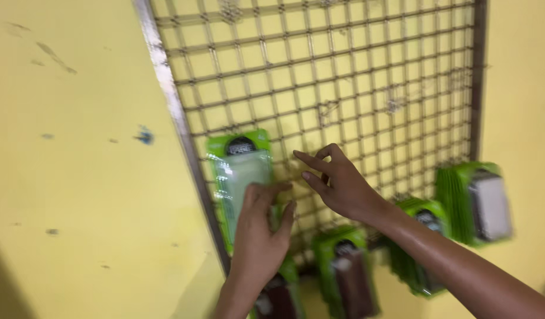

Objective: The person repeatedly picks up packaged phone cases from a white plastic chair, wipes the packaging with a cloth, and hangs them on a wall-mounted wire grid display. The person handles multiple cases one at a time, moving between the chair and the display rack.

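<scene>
While the left hand [258,227] presses a green pack [242,177] flat to the grid [343,77], hanging is under way.
Right hand [337,180], fingers loosely spread and holding nothing, hovers at the wires just right of the pack; next, I judge, the pack's top needs seating on a hook. More packs [473,204] hang lower right.

The wire grid [355,88] is bare metal, dull and a little tarnished, with a scuffed, paler metal frame bar [172,112] on its left. The green packet [240,177] under the left hand [258,236] is card behind clear, glossy plastic that catches the light. The yellow wall [65,177] looks matt, painted and marked with small stains.
</scene>
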